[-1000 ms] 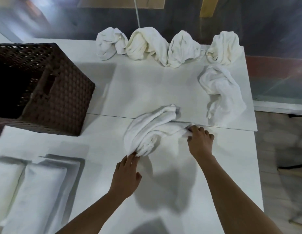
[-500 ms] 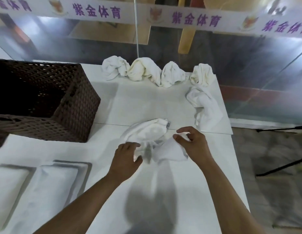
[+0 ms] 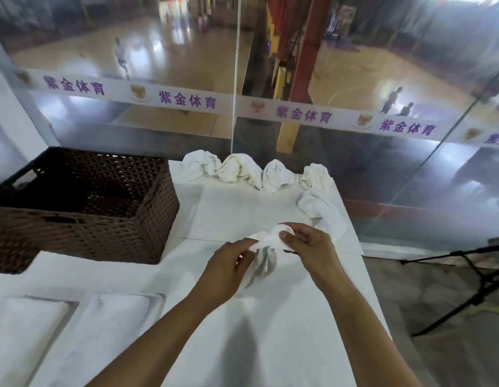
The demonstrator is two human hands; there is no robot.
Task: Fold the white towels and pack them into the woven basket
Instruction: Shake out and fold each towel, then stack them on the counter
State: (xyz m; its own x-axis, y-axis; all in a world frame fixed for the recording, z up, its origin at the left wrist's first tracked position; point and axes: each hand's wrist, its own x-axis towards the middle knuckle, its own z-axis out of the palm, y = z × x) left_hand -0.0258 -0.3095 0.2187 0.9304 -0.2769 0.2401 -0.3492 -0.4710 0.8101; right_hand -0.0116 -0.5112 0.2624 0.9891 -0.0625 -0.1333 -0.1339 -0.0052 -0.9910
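The left hand (image 3: 228, 263) and the right hand (image 3: 309, 247) both pinch one bunched white towel (image 3: 266, 247) in curled fingers above the middle of the tabletop (image 3: 298, 331), its loose end hanging down so its long axis runs roughly upright. Five crumpled towels (image 3: 240, 171) lie along the far edge and far right corner. Two folded towels (image 3: 114, 325) lie at the near left, in front of the one woven basket (image 3: 103, 230).

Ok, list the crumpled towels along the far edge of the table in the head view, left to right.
First crumpled towel → cream-tinted crumpled towel → third crumpled towel → fourth crumpled towel, at the far right corner. A fifth loose towel lies nearer, just below the fourth, so it is outside that row.
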